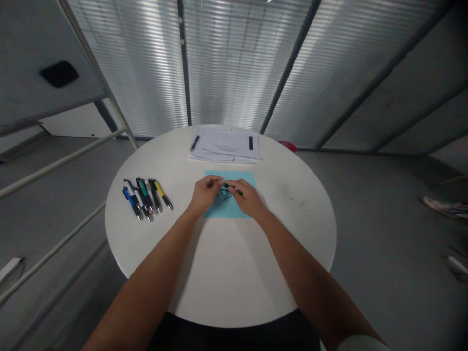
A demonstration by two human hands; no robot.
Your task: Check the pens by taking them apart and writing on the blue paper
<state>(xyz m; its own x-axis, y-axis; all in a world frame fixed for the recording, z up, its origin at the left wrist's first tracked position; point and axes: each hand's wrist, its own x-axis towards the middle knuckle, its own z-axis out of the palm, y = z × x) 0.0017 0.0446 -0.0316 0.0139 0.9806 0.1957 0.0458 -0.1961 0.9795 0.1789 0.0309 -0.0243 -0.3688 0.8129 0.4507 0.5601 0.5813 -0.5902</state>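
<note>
Both hands are held close together over a light blue sheet [228,208] on the round white table. My right hand [250,199] is closed around a dark pen barrel [227,185], whose end points toward the other hand. The fingertips of my left hand [204,195] are pinched together at that end; whatever small piece lies between them is too small to name. Below the fingers, thin dark parts and shadows show against the blue sheet, though I cannot tell them apart.
Several click pens [146,197] in blue, green, yellow, white and black lie bunched at the table's left. A stack of printed papers [226,144] with a dark pen [195,142] on top sits at the back. A white metal frame [66,158] stands left of the table [234,273].
</note>
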